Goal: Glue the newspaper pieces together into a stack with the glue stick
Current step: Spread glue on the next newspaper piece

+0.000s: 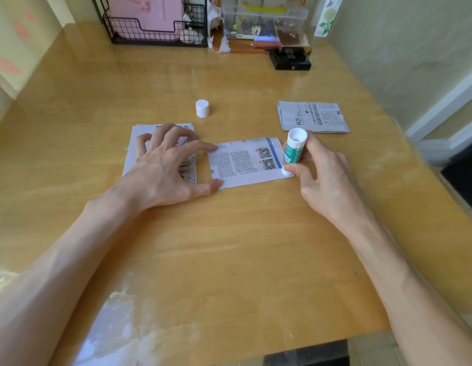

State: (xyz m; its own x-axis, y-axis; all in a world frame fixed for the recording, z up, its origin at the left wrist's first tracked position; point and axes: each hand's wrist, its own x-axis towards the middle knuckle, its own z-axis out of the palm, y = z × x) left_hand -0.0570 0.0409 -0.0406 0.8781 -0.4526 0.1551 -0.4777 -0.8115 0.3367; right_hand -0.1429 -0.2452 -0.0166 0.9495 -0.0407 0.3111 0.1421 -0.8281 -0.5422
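Observation:
A newspaper piece with QR codes lies flat in the middle of the wooden table. My left hand spreads over its left edge, forefinger and thumb pressing the paper down. Under that hand lies a stack of newspaper pieces. My right hand grips the green and white glue stick, upside down, its tip on the piece's right edge. The glue stick's white cap stands apart, farther back. A second pile of newspaper pieces lies at the right.
At the table's back stand a black wire rack holding a pink folder, a clear plastic box of small items and a black box. The table's right edge runs close to the right pile. A wall borders the left.

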